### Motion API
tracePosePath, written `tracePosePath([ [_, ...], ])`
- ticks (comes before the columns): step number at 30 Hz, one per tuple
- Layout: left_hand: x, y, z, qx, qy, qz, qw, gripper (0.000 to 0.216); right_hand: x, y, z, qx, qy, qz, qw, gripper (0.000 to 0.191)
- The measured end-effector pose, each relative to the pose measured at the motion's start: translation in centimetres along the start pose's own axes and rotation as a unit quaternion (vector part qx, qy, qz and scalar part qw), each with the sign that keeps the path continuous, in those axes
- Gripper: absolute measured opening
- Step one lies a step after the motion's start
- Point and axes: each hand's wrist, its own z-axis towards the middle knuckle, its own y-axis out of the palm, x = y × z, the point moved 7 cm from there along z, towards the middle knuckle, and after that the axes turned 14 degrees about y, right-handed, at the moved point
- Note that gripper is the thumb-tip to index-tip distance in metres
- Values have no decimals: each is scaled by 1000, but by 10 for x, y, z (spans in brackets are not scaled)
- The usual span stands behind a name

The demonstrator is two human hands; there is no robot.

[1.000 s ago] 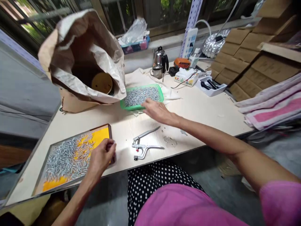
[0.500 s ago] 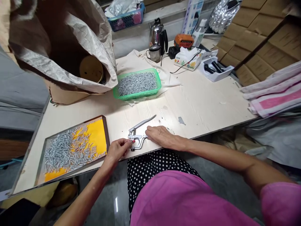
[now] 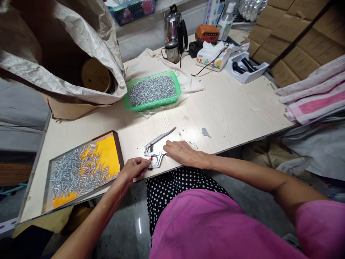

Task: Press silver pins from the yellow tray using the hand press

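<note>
Grey snap-fastener pliers [image 3: 161,154] lie on the table near its front edge, with their upper handle raised away from the body and a spring and a red part at the jaw. My right hand [image 3: 181,151] is closed around the end of the lower handle. At the jaw, my left hand [image 3: 137,167] pinches thumb and fingers together; whatever is between the fingertips is too small to make out. Left of that hand lies a shallow tray [image 3: 120,153] with a yellow bottom, holding many small silvery metal pieces [image 3: 68,172].
A green basket [image 3: 152,107] full of similar metal pieces stands behind the pliers. A large open sack [image 3: 88,28] rises at the back left. Farther back are a metal kettle [image 3: 172,27], a tissue box [image 3: 211,59] and a white tray [image 3: 249,76]. Cardboard [image 3: 285,46] leans at the right.
The camera view has shifted slightly. Both hands stay at the pliers, the left fingertips still by the jaw and the right hand still at the lower handle.
</note>
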Motion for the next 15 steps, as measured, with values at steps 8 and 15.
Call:
tracePosePath([
  [8, 7, -1, 6, -56, -13, 17, 998, 45, -1, -2, -4, -4, -16, 8, 1000, 23],
  [15, 2, 1, 1, 22, 33, 17, 999, 54, -2, -2, -3, -3, -30, 5, 1000, 22],
])
